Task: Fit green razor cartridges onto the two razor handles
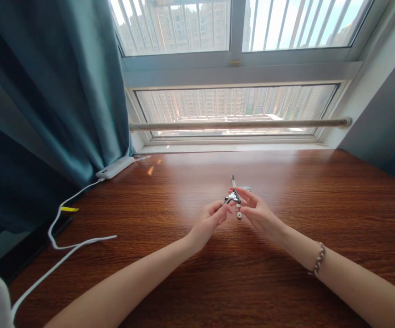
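Note:
Over the middle of the wooden table, my left hand and my right hand meet. Both pinch a small metal piece, silvery with a dark part, held just above the table. My left fingers close on its left side, my right fingers on its right side. A narrow metal strip lies on the table just behind the hands, and a small pale end shows below the piece between the hands. A beaded bracelet sits on my right wrist.
A white power bank lies at the table's back left by the teal curtain. Its white cable runs along the left edge toward me. A window with a rail spans the back.

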The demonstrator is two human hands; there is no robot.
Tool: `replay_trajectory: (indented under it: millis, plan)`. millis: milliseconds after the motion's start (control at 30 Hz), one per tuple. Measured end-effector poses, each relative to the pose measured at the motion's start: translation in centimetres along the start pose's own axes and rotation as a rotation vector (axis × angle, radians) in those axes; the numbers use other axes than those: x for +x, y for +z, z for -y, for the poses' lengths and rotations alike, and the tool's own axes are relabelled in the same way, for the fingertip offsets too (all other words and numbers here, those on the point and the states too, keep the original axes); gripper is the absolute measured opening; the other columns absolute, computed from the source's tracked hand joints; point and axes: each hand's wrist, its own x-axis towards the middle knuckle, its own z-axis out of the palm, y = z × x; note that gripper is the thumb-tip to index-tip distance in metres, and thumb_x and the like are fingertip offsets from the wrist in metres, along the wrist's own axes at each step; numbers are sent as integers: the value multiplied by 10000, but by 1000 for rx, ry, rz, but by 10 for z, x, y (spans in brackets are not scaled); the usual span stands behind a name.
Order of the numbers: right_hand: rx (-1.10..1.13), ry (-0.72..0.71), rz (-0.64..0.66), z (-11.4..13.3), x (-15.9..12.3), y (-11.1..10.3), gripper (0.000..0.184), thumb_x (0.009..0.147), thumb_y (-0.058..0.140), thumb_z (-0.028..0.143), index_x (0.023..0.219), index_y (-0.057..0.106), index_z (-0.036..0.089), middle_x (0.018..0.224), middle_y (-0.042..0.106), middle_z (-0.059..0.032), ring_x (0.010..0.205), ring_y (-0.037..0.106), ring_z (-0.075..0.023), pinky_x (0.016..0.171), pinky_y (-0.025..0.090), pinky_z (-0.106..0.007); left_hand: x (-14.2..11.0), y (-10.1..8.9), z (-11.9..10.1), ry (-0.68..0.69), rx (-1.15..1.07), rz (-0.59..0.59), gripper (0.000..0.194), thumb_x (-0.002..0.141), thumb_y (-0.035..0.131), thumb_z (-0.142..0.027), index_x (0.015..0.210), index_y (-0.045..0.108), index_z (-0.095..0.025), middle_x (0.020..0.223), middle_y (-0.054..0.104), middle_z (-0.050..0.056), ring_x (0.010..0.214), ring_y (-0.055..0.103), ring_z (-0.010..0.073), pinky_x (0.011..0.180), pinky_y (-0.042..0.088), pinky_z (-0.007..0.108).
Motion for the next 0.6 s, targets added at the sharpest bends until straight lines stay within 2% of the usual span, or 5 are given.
replay_trajectory:
  millis: [100, 233, 467, 600]
  plan:
    - [63, 3, 10, -5, -1, 1, 509, 605, 712, 332, 1087, 561, 268, 1024, 604, -52, 828, 560, -161, 774, 426, -313, 0, 0, -1, -1, 0, 14, 468, 813, 360, -530, 666, 571, -139, 467, 325, -41, 454, 264, 87, 455, 185, 237]
    - [102, -4, 22, -6, -2, 0, 455, 616, 714, 302, 1055, 598, 278, 1041, 613, -42, 845, 559, -150, 800, 413, -308, -1, 1, -5, -49, -5, 17, 413, 792, 436, -490, 586, 531, -145, 475, 350, -37, 466, 267, 85, 472, 184, 237]
    - [113, 15, 88, -3, -3, -1, 474, 612, 717, 311, 1070, 595, 306, 1101, 596, -32, 788, 561, -121, 751, 416, -275, -3, 1, -11, -66, -52, 38, 383, 786, 476, -425, 525, 496, -145, 464, 366, -37, 458, 260, 80, 477, 184, 239]
    - [111, 33, 72, -3, -3, -1, 492, 580, 733, 345, 1053, 611, 292, 1069, 612, -45, 791, 562, -141, 758, 417, -289, -3, 0, -11, -84, -43, 18, 378, 761, 506, -433, 517, 509, -144, 447, 371, -35, 447, 268, 78, 475, 188, 240]
